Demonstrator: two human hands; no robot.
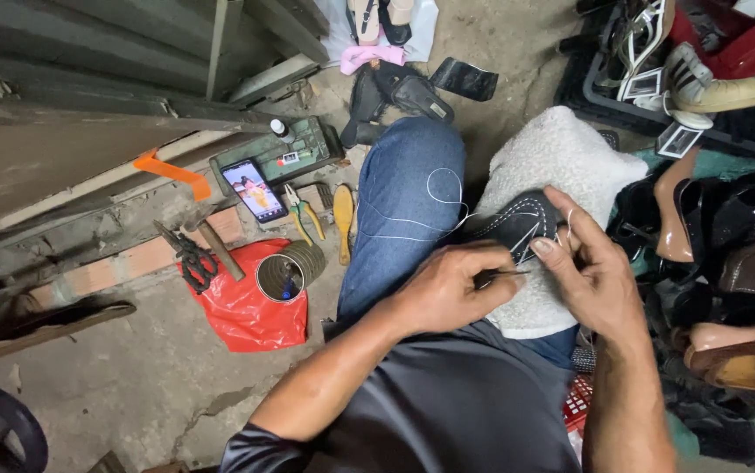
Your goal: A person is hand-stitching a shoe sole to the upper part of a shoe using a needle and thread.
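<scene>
- Left hand (pixel 447 289): fingers closed around a thin dark metal awl (pixel 500 275), its tip pointing toward the shoe.
- Right hand (pixel 592 271): fingers curled over the dark navy shoe with white stitching (pixel 517 223), gripping its right side; a strand of white thread (pixel 430 206) passes by the fingertips.
- Shoe position: it rests on a white fluffy cloth (pixel 561 158) laid over the person's right knee, between both hands.
- Thread: it loops from the shoe across the blue denim trouser leg (pixel 403 201) on the left knee.
- Floor, left of the knee: a red plastic bag (pixel 250 311) with a round metal tin (pixel 281 276) on it, a hammer (pixel 211 236), black scissors (pixel 192 258), yellow-handled pliers (pixel 303 210) and a wooden-backed brush (pixel 343 219).
- Further back: a smartphone with a lit screen (pixel 255 190) leans on a green metal box (pixel 294 153).
- Right side: a heap of dark and tan leather shoes (pixel 727 263) lies just beside the right forearm.
</scene>
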